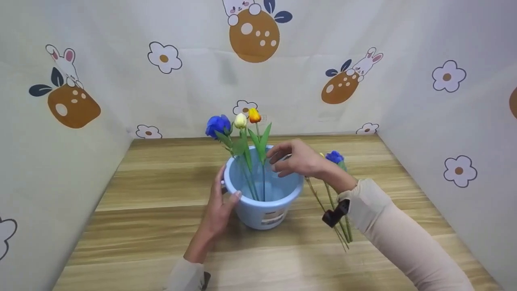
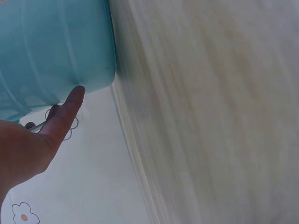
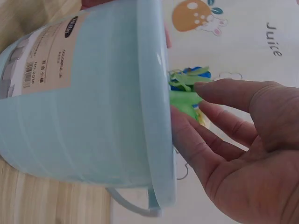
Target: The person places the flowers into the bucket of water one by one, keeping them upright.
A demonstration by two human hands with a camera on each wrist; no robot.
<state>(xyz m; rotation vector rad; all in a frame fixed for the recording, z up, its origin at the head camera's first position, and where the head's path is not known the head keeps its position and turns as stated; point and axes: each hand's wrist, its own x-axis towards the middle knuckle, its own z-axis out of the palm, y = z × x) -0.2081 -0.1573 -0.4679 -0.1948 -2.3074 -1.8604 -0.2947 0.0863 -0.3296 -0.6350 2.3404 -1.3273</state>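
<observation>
A light blue bucket (image 1: 262,214) stands upright on the table. Inside it lean a blue rose (image 1: 218,126), a cream tulip (image 1: 240,121) and an orange-yellow tulip (image 1: 254,115), their stems reaching down into it. My left hand (image 1: 218,210) holds the bucket's left side, thumb at the rim; in the left wrist view one of its fingers (image 2: 65,114) lies against the wall. Over the right rim is my right hand (image 1: 297,159), fingers loosely bent and parted near the orange-yellow tulip's leaves. Nothing shows gripped between them in the right wrist view.
Right of the bucket, another blue flower (image 1: 335,157) and a partly hidden yellow one lie on the wooden table (image 1: 153,194), their stems pointing toward me under the right forearm. A printed cloth (image 1: 202,81) encloses the back and sides. A bucket handle (image 3: 133,205) hangs in the right wrist view.
</observation>
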